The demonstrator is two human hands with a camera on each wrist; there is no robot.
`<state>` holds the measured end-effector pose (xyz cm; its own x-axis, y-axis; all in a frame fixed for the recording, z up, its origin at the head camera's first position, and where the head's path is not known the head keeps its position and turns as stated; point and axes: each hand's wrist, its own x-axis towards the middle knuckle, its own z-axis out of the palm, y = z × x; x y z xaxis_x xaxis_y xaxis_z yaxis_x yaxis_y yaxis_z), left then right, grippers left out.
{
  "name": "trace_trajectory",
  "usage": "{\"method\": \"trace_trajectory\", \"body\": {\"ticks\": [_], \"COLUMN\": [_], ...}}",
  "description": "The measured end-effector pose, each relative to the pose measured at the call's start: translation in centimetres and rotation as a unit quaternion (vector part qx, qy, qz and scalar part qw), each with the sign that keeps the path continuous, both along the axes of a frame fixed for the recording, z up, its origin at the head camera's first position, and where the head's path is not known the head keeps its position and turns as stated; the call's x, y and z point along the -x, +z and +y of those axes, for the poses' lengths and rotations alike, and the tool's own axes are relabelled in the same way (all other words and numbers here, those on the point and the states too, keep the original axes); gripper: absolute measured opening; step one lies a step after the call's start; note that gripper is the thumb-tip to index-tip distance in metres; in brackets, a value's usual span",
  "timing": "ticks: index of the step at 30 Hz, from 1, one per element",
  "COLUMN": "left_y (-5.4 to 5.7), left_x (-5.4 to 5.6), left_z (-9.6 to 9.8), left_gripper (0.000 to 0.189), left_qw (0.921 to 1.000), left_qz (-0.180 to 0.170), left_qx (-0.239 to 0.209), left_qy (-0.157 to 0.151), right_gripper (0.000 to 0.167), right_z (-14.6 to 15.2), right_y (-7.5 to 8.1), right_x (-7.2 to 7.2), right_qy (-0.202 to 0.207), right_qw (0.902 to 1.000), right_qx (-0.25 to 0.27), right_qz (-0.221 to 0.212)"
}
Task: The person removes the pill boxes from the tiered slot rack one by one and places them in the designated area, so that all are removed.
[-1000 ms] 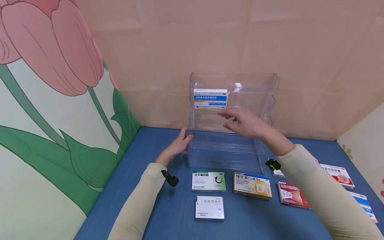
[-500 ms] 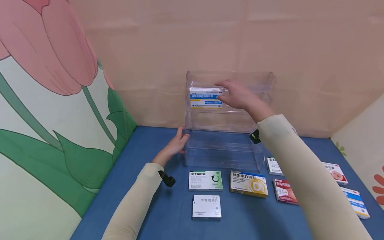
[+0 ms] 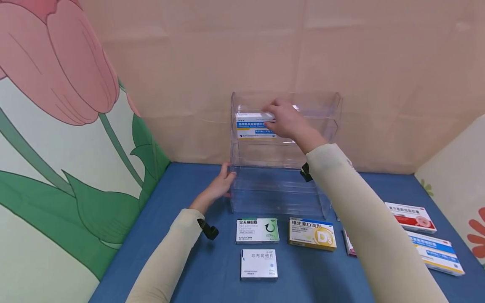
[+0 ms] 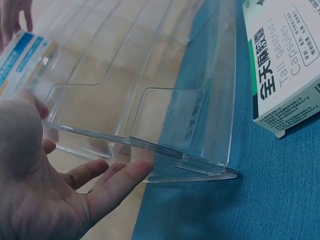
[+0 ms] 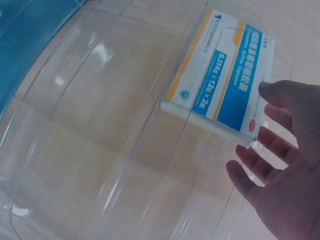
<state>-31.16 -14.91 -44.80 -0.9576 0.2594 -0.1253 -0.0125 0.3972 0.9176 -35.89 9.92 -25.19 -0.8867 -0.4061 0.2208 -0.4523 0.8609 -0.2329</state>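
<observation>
A clear plastic tiered rack point(image 3: 278, 185) stands upright on the blue table. My left hand point(image 3: 219, 185) holds its left side edge, thumb towards the front and the other fingers along the side panel point(image 4: 175, 155). On an upper tier, at the left, a white medicine box with blue and yellow bands point(image 3: 250, 126) leans with its printed face forward. My right hand point(image 3: 286, 122) is at that box's right end. In the right wrist view its thumb touches the top edge of the box point(image 5: 220, 70), while the other fingers point(image 5: 257, 162) spread loosely by the end.
In front of the rack lie a green-and-white medicine box point(image 3: 257, 231), a yellow vitamin D box point(image 3: 312, 233) and a small white box point(image 3: 259, 264). Further right are a red-and-white box point(image 3: 413, 216) and a blue-and-white box point(image 3: 435, 252). My right sleeve partly hides another box point(image 3: 348, 244).
My right hand has risen from below the blue-banded box to its right end and moved left over it. The left hand stays on the rack. The head view has shifted slightly.
</observation>
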Motion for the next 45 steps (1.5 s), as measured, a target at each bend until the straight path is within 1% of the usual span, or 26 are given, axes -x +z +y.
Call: {"method": "trace_trajectory", "body": {"ticks": [5, 9, 12, 15, 19, 24, 28, 30, 34, 36, 40, 43, 45], "left_y": [-0.1, 0.4, 0.5, 0.2, 0.0, 0.2, -0.1, -0.2, -0.2, -0.2, -0.1, -0.1, -0.1], "left_x": [0.1, 0.2, 0.3, 0.5, 0.6, 0.6, 0.6, 0.7, 0.8, 0.9, 1.1, 1.2, 1.2], "left_z": [0.2, 0.4, 0.6, 0.6, 0.5, 0.5, 0.5, 0.5, 0.8, 0.9, 0.9, 0.7, 0.4], "left_gripper": [0.055, 0.056, 0.056, 0.055, 0.056, 0.057, 0.055, 0.054, 0.053, 0.053, 0.054, 0.055, 0.055], "left_qw": [1.0000, 1.0000, 1.0000, 1.0000, 1.0000, 0.9999, 0.9998, 0.9998, 0.9998, 0.9998, 0.9998, 0.9997, 0.9998], "left_qz": [-0.002, 0.000, -0.001, -0.003, -0.005, 0.000, 0.000, 0.004, 0.016, 0.015, 0.017, 0.022, 0.021], "left_qx": [0.003, 0.007, 0.008, 0.007, 0.006, 0.012, 0.021, 0.018, 0.008, 0.009, 0.011, 0.007, 0.004], "left_qy": [0.000, 0.001, -0.001, -0.003, -0.004, -0.002, 0.003, -0.001, -0.010, -0.010, -0.008, -0.008, -0.001], "right_gripper": [0.050, 0.048, 0.045, 0.043, 0.042, 0.041, 0.040, 0.038, 0.036, 0.035, 0.036, 0.037, 0.038], "right_z": [-0.3, -0.5, -0.5, -0.4, -0.3, 0.2, 0.9, 1.3, 2.2, 2.6, 3.5, 4.2, 4.7], "right_y": [0.0, 0.2, 0.3, 0.3, 0.7, 1.2, 1.4, 1.4, 1.6, 1.6, 1.5, 1.1, 0.6], "right_x": [-0.2, -0.3, -0.3, -0.4, -0.7, -1.4, -2.0, -2.3, -3.3, -4.0, -5.7, -7.2, -8.4], "right_qy": [-0.021, -0.037, -0.037, -0.029, -0.028, -0.039, -0.025, -0.020, -0.013, -0.010, 0.004, 0.025, 0.048], "right_qw": [0.9996, 0.9989, 0.9989, 0.9993, 0.9995, 0.9987, 0.9979, 0.9966, 0.9926, 0.9920, 0.9926, 0.9934, 0.9933], "right_qx": [-0.019, -0.020, -0.020, -0.014, 0.002, 0.031, 0.055, 0.073, 0.113, 0.119, 0.115, 0.104, 0.099], "right_qz": [-0.009, -0.023, -0.021, -0.018, -0.012, 0.006, 0.022, 0.032, 0.042, 0.041, 0.041, 0.041, 0.034]}}
